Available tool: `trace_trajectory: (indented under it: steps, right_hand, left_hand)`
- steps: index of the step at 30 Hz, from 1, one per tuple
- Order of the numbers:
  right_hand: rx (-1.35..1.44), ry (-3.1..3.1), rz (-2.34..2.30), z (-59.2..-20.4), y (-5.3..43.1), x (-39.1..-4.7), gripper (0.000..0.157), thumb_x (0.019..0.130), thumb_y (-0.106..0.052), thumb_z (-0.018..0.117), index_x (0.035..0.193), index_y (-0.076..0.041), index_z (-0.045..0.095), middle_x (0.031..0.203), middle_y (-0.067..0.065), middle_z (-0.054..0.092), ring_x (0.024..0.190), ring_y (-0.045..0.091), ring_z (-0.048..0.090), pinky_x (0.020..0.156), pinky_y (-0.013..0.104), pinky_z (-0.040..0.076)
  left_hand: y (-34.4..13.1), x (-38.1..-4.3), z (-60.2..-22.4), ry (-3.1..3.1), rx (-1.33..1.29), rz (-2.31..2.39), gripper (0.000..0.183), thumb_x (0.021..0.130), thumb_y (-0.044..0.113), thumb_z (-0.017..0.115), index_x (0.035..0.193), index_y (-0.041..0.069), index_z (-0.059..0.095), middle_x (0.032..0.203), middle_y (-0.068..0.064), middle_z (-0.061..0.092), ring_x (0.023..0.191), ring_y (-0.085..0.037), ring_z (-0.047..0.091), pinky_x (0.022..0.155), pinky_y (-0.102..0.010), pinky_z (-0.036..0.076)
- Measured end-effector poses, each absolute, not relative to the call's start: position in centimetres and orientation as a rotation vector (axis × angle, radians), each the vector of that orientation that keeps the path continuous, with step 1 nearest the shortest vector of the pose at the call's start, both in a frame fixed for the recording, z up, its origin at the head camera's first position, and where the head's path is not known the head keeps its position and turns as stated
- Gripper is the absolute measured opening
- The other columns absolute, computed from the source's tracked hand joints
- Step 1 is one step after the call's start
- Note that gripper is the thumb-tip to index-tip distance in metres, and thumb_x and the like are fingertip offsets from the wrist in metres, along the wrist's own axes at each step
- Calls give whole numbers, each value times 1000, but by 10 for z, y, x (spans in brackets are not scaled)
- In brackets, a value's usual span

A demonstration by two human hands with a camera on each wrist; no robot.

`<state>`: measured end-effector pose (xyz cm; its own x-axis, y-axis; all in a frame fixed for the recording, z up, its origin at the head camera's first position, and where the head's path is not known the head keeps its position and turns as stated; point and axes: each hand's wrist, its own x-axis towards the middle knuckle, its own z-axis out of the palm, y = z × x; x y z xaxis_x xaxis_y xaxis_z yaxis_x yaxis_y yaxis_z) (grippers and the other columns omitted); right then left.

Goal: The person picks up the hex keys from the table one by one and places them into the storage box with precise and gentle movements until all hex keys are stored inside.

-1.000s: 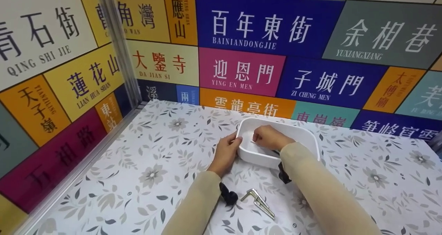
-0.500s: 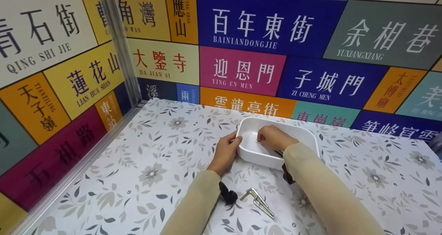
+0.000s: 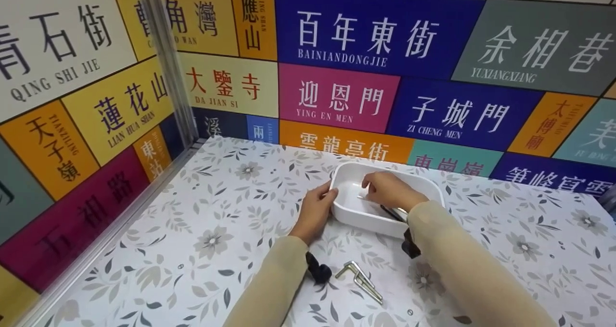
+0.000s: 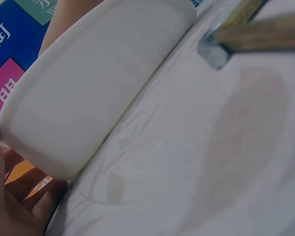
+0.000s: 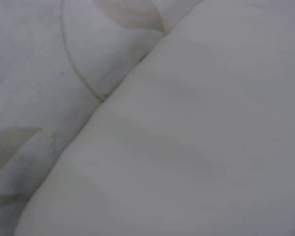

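A white oblong basin (image 3: 368,223) stands on the patterned tabletop in the head view. My left hand (image 3: 315,210) grips its left end, with the thumb on the rim; in the left wrist view, fingers (image 4: 44,196) lie around the basin's outer wall (image 4: 98,93). My right hand (image 3: 391,191) is inside the basin, fingers curled. A small thin pale piece (image 3: 362,197) shows at its fingertips, its kind too small to tell. A dark thin rod (image 3: 393,213) lies in the basin below the right wrist. The right wrist view shows only the basin's wall (image 5: 177,137) and tabletop.
Several L-shaped metal rods (image 3: 358,280), resembling hex keys, lie on the floral tabletop (image 3: 269,211) in front of the basin, between the forearms. Behind the basin rises a wall panel (image 3: 337,96) with coloured signs; another panel (image 3: 86,106) stands at the left.
My right hand has shifted slightly to the right inside the basin, the small pale piece moving with it. More of the dark rod shows. My left hand and the metal rods have stayed put.
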<state>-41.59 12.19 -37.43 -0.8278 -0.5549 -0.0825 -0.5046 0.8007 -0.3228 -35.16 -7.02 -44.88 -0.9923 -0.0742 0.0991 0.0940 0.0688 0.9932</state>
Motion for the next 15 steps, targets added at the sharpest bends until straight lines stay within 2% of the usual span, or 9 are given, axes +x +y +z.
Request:
trace_trajectory:
  steps: [3, 9, 15]
  right_hand:
    - [-916, 2841, -487, -371, 130, -409, 22, 89, -6, 69, 109, 3, 70, 85, 13, 71, 75, 20, 59, 80, 41, 56]
    - [-1041, 2907, -583, -363, 143, -383, 13, 86, -4, 72, 97, 3, 72, 83, 12, 71, 77, 21, 62, 78, 42, 55]
    - [-1060, 2946, -718, -356, 146, -348, 14, 87, -8, 73, 98, 0, 73, 80, 6, 71, 73, 13, 59, 69, 29, 52]
  left_hand:
    - [-69, -352, -449, -2201, -10, -2080, 50, 101, 29, 55, 147, 11, 53, 142, -7, 63, 121, -15, 63, 108, -35, 50]
    - [-69, -353, -449, -2211, -2, -2081, 51, 100, 30, 55, 148, 13, 53, 142, -7, 63, 119, -16, 65, 106, -33, 51]
    - [-70, -353, -449, -2183, -54, -2049, 50, 100, 28, 56, 146, 8, 54, 137, -12, 66, 120, -20, 65, 106, -35, 51]
